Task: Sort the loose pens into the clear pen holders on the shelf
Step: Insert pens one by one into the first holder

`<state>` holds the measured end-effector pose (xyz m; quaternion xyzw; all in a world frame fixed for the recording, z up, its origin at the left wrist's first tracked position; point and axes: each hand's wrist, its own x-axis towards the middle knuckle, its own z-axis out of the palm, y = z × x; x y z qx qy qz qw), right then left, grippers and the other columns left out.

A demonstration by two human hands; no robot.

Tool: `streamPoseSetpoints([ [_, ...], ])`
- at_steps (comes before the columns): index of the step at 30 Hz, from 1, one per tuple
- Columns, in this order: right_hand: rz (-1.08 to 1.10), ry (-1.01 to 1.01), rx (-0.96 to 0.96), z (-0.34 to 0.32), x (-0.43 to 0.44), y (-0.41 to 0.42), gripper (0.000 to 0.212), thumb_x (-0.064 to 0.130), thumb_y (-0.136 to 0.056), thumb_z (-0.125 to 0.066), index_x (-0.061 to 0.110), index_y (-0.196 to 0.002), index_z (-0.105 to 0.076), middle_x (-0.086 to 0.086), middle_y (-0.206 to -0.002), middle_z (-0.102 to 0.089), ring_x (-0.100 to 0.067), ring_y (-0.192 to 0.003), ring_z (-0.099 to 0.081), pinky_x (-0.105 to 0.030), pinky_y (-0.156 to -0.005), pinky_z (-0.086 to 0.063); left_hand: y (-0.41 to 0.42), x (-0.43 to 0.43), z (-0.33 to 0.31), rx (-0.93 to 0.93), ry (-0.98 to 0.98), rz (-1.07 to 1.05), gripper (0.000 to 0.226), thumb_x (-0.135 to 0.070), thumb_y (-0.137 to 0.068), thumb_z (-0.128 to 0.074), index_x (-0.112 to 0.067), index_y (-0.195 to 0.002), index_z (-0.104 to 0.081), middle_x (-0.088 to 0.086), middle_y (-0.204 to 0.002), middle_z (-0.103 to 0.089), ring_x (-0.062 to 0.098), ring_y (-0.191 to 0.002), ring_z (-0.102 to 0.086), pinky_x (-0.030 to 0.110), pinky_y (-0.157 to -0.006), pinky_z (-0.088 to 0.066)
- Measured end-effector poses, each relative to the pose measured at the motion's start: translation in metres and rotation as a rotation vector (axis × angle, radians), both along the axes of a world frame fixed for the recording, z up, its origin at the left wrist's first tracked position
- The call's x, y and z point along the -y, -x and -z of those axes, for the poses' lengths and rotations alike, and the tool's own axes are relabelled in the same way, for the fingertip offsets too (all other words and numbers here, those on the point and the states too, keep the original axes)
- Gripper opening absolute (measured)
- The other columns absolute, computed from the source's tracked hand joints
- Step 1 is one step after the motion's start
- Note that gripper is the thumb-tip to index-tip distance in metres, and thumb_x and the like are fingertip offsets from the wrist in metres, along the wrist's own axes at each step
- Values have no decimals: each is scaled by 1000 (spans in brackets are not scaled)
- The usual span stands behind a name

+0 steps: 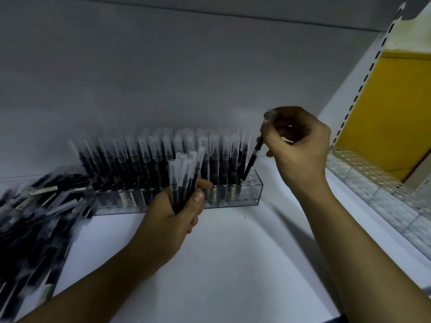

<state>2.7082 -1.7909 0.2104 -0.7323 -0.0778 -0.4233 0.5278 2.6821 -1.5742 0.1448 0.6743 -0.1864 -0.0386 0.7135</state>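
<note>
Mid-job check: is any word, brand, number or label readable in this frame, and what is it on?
No text can be read.
Pale label strips on the loose pens: blurred, unreadable.
Pale labels on the standing pens in the clear pen holder: too small and blurred.
On the yellow panel: no marking visible.

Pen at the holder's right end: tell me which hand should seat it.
Right. The right hand pinches that pen, its tip at the end holes of the clear holder; the left hand is full, gripping a bundle of pens.
</note>
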Motion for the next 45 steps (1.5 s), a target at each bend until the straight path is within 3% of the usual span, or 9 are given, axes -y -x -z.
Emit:
streamPoseSetpoints([
  [5, -69, 150, -83, 5, -3, 1, 17, 7, -84, -73, 16, -98, -71, 4, -85, -72, -14, -74, -68, -27, -60, -55, 2, 1, -2, -8, 3, 13, 31, -28, -87, -50, -14, -111, -62, -9, -54, -43, 3, -47, -37, 15, -41, -33],
  [15, -90, 292, -119, 8, -2, 0, 21, 8, -80, -73, 19, -96, -64, 7, -79, -64, -15, -69, -64, -29, -59, -56, 1, 0, 0, -1, -17, 5, 20, -17, -97, -48, -14, -110, -63, -11, -54, -43, 4, -47, -36, 15, -39, -33],
  [19, -95, 364, -162, 10, -2, -1, 23, 8, -79, -74, 23, -93, -62, 11, -75, -62, -14, -68, -64, -20, -56, -50, -1, -2, 2, 9, 5, 18, 28, -27, -89, -50, -13, -110, -63, -10, -55, -42, 6, -49, -35, 18, -41, -32],
  [23, -39, 422, -179, 10, -2, 1, 28, 13, -78, -75, 20, -98, -58, 10, -75, -59, -13, -65, -59, -14, -53, -42, -4, -4, 6, -53, 61, 66, 13, -19, -93, -60, -19, -102, -70, -1, -61, -43, 12, -53, -37, 24, -48, -34],
  [28, -76, 266, 25, 10, -15, 9, 18, 14, -85, -75, 13, -95, -60, 2, -68, -56, -14, -52, -48, -21, -52, -41, -1, -7, 5, -76, 42, 101, 15, -15, -97, -57, -18, -98, -71, 4, -66, -53, 18, -59, -47, 24, -51, -41],
  [32, -381, 261, -91, 22, -33, 12, 14, 17, -90, -75, 13, -104, -72, 2, -74, -70, -23, -45, -51, -33, -44, -46, 2, -10, 5, -34, -86, 102, 25, -40, -88, -54, -22, -79, -70, 13, -76, -67, 24, -66, -55, 33, -48, -40],
  [38, -544, 118, -213, 22, -36, 13, 23, 16, -87, -80, 8, -107, -73, -1, -86, -77, -51, -59, -62, -65, -51, -53, 3, -9, 2, -16, -101, 102, 26, -37, -90, -52, -20, -82, -69, 12, -82, -71, 26, -73, -63, 41, -57, -42],
  [42, -542, 76, -251, 17, -36, 16, 25, 16, -80, -81, 6, -102, -74, -4, -84, -78, -50, -62, -67, -55, -55, -60, 5, -7, 2, -24, -150, 91, 29, -30, -98, -52, -10, -88, -71, 6, -84, -75, 10, -69, -63, 29, -46, -43],
  [45, -509, 5, -169, 13, -33, 16, 13, 4, -87, -77, 7, -99, -74, -12, -84, -77, -37, -52, -65, -33, -46, -57, 2, -6, 4, -42, -79, 59, 24, -21, -99, -49, -9, -97, -70, 6, -89, -76, 13, -77, -68, 21, -52, -49],
])
